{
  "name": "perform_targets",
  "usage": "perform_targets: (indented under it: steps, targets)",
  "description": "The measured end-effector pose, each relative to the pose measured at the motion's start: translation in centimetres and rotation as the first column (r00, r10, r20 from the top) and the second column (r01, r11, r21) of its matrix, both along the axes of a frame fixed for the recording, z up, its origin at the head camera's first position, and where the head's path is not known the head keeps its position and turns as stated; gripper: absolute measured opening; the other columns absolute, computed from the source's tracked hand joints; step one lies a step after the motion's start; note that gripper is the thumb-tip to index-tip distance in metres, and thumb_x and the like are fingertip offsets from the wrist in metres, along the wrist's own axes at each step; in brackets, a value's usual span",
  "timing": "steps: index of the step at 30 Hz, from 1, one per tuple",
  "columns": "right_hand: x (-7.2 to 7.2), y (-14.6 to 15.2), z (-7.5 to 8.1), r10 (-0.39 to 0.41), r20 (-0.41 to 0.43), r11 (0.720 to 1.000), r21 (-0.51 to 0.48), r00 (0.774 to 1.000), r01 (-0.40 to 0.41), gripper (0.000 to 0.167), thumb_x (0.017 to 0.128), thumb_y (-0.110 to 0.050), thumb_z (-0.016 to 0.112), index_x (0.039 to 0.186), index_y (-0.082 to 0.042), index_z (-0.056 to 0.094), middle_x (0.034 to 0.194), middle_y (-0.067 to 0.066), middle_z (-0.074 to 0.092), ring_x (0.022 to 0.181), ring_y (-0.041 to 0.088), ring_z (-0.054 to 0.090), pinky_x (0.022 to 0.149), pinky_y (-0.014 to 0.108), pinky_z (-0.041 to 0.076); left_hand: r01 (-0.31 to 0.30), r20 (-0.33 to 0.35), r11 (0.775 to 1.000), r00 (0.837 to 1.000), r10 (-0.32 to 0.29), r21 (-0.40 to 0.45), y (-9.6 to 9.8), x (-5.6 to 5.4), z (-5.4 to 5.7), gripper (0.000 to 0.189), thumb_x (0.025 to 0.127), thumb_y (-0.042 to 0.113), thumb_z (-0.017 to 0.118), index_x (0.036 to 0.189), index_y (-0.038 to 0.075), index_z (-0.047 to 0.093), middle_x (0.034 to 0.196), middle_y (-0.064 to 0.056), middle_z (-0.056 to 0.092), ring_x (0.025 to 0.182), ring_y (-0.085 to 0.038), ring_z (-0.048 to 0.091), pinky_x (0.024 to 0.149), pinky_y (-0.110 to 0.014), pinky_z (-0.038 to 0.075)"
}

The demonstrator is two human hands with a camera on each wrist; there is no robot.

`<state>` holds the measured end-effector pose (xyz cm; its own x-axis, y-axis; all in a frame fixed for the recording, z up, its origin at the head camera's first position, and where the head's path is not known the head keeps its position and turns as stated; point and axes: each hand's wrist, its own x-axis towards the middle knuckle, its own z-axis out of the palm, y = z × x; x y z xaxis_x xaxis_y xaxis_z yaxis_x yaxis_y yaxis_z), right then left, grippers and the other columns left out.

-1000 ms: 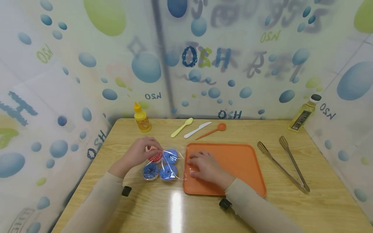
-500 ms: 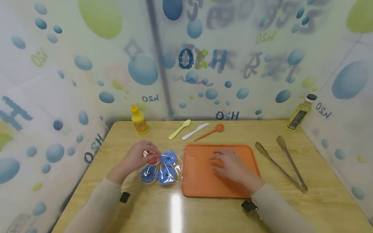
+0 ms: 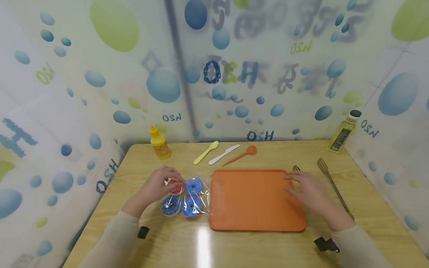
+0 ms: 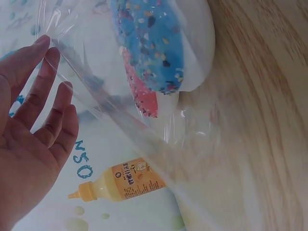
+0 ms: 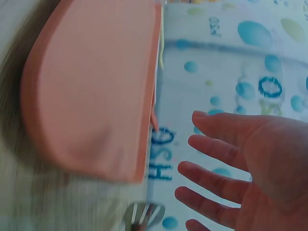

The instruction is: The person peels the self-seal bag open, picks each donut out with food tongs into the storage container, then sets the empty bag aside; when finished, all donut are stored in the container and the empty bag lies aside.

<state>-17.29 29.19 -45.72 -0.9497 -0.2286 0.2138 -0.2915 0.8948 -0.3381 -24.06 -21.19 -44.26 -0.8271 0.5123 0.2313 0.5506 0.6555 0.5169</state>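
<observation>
In the head view my left hand [image 3: 152, 191] pinches a clear plastic bag [image 4: 108, 108] between thumb and index finger, the other fingers loosely spread. Inside the bag lie a red doughnut [image 3: 176, 190], a dark blue doughnut [image 3: 166, 208] and two lighter blue doughnuts [image 3: 198, 183], flat on the table left of an orange tray [image 3: 248, 201]. The left wrist view shows coloured sprinkles on the blue icing. My right hand [image 3: 315, 195], holding nothing, hovers at the tray's right side with fingers apart. It partly hides the metal tongs [image 3: 335, 188], whose other arm's tip shows behind the fingers.
Behind the tray lie a yellow spoon [image 3: 205, 153], a white knife [image 3: 223, 155] and an orange spoon [image 3: 239, 156]. A yellow squeeze bottle [image 3: 160, 145] stands back left. An oil bottle [image 3: 342, 136] stands back right by the wall.
My right hand has moved rightward, from the bag's edge over the tray to its right side near the tongs. My left hand keeps its pinch on the bag.
</observation>
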Motion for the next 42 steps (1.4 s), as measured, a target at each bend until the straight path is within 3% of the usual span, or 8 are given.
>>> perform_targets:
  steps: [7,14,19,27,31,36,38,42]
  targets:
    - [0.7,4.4,-1.4,-0.045,-0.064,0.999,0.011,0.997,0.046,0.038,0.09,-0.025,0.081,0.123,-0.007,0.074,0.131,0.025,0.065,0.117,0.05,0.061,0.094,0.068,0.048,0.0,0.002,1.0,1.0,0.0,-0.004,0.4,0.4,0.1,0.008,0.089,0.014,0.082,0.096,0.017,0.082,0.098,0.009,0.075,0.095,-0.024,0.062,0.076,-0.042,0.056]
    - [1.1,8.0,-2.8,-0.104,-0.107,0.992,0.061,0.989,0.111,0.06,0.082,-0.03,0.087,0.13,0.0,0.066,0.131,0.034,0.06,0.116,0.057,0.056,0.092,0.073,0.046,-0.007,0.006,1.0,1.0,0.007,0.01,0.7,0.4,0.3,0.009,0.088,0.013,0.082,0.097,0.016,0.082,0.097,0.009,0.075,0.095,-0.016,0.06,0.079,-0.045,0.056]
    - [1.4,9.6,-3.0,-0.147,-0.038,0.989,0.02,0.988,0.148,0.067,0.084,-0.036,0.085,0.135,0.001,0.062,0.136,0.038,0.055,0.117,0.061,0.053,0.089,0.076,0.045,-0.008,0.017,1.0,1.0,0.007,0.018,0.8,0.2,0.4,0.008,0.089,0.012,0.082,0.096,0.015,0.082,0.098,0.006,0.075,0.095,-0.021,0.062,0.079,-0.048,0.056]
    - [2.2,11.5,-3.5,-0.187,0.001,0.982,-0.02,0.982,0.187,0.076,0.085,-0.04,0.084,0.14,0.004,0.055,0.141,0.036,0.048,0.122,0.06,0.046,0.095,0.075,0.04,-0.016,0.032,1.0,0.999,0.017,-0.008,1.0,0.2,0.4,0.009,0.09,0.013,0.081,0.097,0.016,0.082,0.099,0.007,0.075,0.097,-0.019,0.062,0.079,-0.047,0.057]
    - [2.5,12.0,-3.5,-0.195,0.115,0.98,-0.006,0.974,0.197,0.084,0.088,-0.048,0.08,0.147,0.003,0.048,0.144,0.04,0.042,0.122,0.063,0.046,0.093,0.077,0.041,-0.023,0.035,1.0,0.999,0.024,-0.015,1.0,0.2,0.4,0.009,0.09,0.013,0.081,0.098,0.018,0.082,0.099,0.007,0.075,0.098,-0.018,0.062,0.08,-0.045,0.057]
    - [2.8,12.5,-3.4,-0.229,0.258,0.973,0.024,0.939,0.231,0.103,0.087,-0.062,0.074,0.153,0.007,0.037,0.143,0.045,0.041,0.123,0.064,0.047,0.095,0.076,0.043,-0.025,0.044,1.0,0.999,0.026,-0.017,1.2,0.3,0.5,0.009,0.09,0.014,0.081,0.098,0.018,0.082,0.099,0.007,0.075,0.098,-0.017,0.061,0.082,-0.044,0.058]
    - [2.8,12.6,-3.4,-0.231,0.28,0.972,0.022,0.932,0.235,0.107,0.087,-0.063,0.074,0.152,0.012,0.035,0.142,0.045,0.042,0.124,0.064,0.046,0.096,0.075,0.043,-0.024,0.044,1.0,0.999,0.025,-0.018,1.2,0.3,0.5,0.008,0.09,0.014,0.081,0.098,0.017,0.082,0.099,0.007,0.075,0.098,-0.018,0.061,0.081,-0.044,0.058]
    - [2.7,12.8,-3.7,-0.221,0.264,0.973,-0.003,0.939,0.23,0.098,0.091,-0.056,0.073,0.147,0.016,0.038,0.136,0.045,0.049,0.121,0.062,0.05,0.094,0.073,0.044,-0.029,0.046,0.999,0.998,0.03,-0.013,1.2,0.3,0.5,0.008,0.09,0.013,0.081,0.097,0.019,0.082,0.1,0.005,0.075,0.098,-0.022,0.062,0.08,-0.045,0.057]
